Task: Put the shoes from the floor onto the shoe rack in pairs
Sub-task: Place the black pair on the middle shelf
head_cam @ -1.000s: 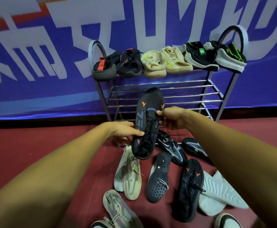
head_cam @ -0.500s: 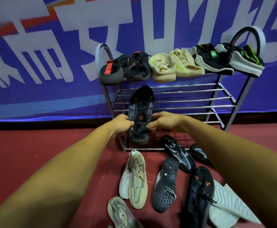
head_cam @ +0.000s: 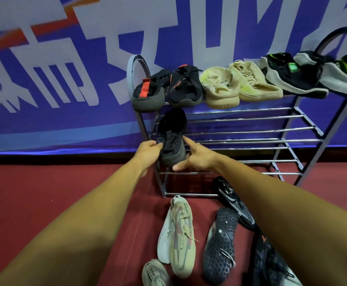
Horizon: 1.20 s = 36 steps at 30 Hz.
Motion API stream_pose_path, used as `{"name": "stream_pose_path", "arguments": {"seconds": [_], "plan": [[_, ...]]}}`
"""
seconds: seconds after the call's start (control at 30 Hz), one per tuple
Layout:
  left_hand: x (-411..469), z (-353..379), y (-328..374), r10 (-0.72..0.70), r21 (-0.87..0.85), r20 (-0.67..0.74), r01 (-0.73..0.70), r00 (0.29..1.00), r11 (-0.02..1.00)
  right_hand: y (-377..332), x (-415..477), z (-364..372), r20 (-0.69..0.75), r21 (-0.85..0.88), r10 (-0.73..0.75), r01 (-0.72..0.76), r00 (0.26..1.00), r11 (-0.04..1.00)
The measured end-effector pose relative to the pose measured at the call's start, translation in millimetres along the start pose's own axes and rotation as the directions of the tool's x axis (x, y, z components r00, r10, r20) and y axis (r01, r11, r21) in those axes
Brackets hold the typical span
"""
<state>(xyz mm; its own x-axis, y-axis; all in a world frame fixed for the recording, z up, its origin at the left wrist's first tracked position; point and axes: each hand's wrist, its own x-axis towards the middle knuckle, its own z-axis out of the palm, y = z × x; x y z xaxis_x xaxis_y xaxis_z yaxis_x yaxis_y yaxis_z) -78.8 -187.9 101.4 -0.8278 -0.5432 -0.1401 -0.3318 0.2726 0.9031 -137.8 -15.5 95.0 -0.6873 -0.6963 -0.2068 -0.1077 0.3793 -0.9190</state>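
Observation:
A black shoe [head_cam: 172, 137] lies toe-first on the middle shelf of the metal shoe rack [head_cam: 251, 139], at its left end. My left hand [head_cam: 147, 151] grips the shoe's left side near the heel. My right hand [head_cam: 195, 156] touches the right side with a straight index finger, thumb under the heel. On the red floor lie a beige sneaker [head_cam: 178, 236], a second beige one [head_cam: 154, 273], a dark shoe turned sole-up [head_cam: 220, 244], a black mesh sneaker [head_cam: 234, 203], and a black shoe with orange marks [head_cam: 267, 259], partly hidden by my right arm.
The top shelf holds a black-and-red pair [head_cam: 147, 93], a beige pair [head_cam: 220, 87] and a black-and-green pair [head_cam: 288, 77]. The rest of the middle shelf and the lower shelf are bare bars. A blue banner [head_cam: 65, 100] hangs behind the rack.
Both hands carried the black shoe forward and left, from above the floor pile onto the middle shelf. My right hand's fingers have straightened off it.

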Motion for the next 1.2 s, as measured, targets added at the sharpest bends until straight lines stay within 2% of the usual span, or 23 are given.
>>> {"name": "stream_pose_path", "arguments": {"seconds": [0.07,0.13,0.27,0.5,0.67,0.8,1.07,1.2], "plan": [[-3,-4,6,-0.043,-0.038,0.036,0.045,0.998,0.998,1,11,2,-0.086,-0.038,0.014,-0.017,0.996,0.999],[-4,-6,11,-0.052,0.023,0.113,0.05,0.992,0.998,5,22,4,-0.162,-0.063,0.015,-0.025,0.987,0.998],[2,-8,7,-0.137,0.062,0.211,0.127,0.968,0.99,6,35,9,-0.212,-0.115,0.018,-0.043,0.977,0.992],[28,0,-8,-0.082,-0.12,0.067,0.09,0.994,0.989,2,50,19,-0.325,-0.057,0.039,-0.061,0.945,0.997],[39,3,-12,-0.107,-0.152,0.009,0.107,0.994,0.983,0,59,27,-0.386,-0.059,0.03,-0.058,0.922,0.997],[43,0,-14,-0.075,-0.159,-0.056,0.065,0.996,0.985,-1,66,38,-0.386,-0.044,0.006,-0.025,0.923,0.999],[38,-7,-26,-0.045,-0.065,-0.002,0.045,0.999,0.997,2,63,39,-0.358,-0.106,-0.007,-0.034,0.934,0.994],[31,-4,-22,-0.085,-0.02,0.003,0.085,0.996,0.996,-1,55,37,-0.332,-0.168,0.002,-0.061,0.943,0.984]]}}
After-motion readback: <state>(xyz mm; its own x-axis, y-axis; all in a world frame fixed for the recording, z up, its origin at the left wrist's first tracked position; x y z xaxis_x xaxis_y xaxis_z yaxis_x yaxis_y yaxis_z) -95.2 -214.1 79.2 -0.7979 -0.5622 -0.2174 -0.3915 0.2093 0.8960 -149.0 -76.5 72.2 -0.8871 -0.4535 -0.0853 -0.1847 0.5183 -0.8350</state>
